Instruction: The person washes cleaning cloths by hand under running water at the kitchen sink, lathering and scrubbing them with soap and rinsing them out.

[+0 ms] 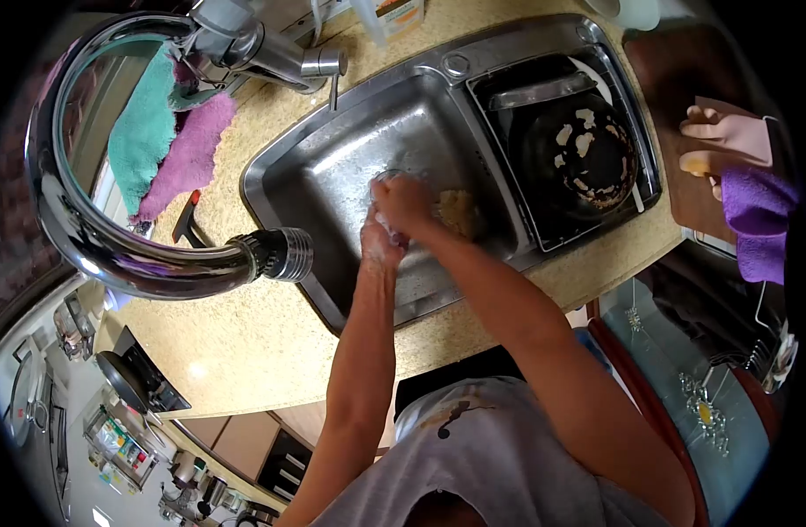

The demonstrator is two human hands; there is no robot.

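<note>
Both of my hands are together over the left basin of the steel sink (324, 149). My left hand (381, 239) is wet and curled below my right hand (403, 204), whose fingers are bent over it. Something clear or pale shows at their upper left edge, too small to make out. Just right of my hands, a yellowish-brown sponge-like piece (457, 213) lies on the basin floor. In the right basin, a black pan (596, 162) with worn, flaked patches sits in a rack.
A large chrome faucet (47, 202) arches at the left. Teal (148, 132) and pink cloths (187, 158) lie behind it. Pink gloves (732, 136) and a purple cloth (754, 224) are at the right, by a brown board (675, 79). A black-and-red tool (188, 221) lies left of the sink.
</note>
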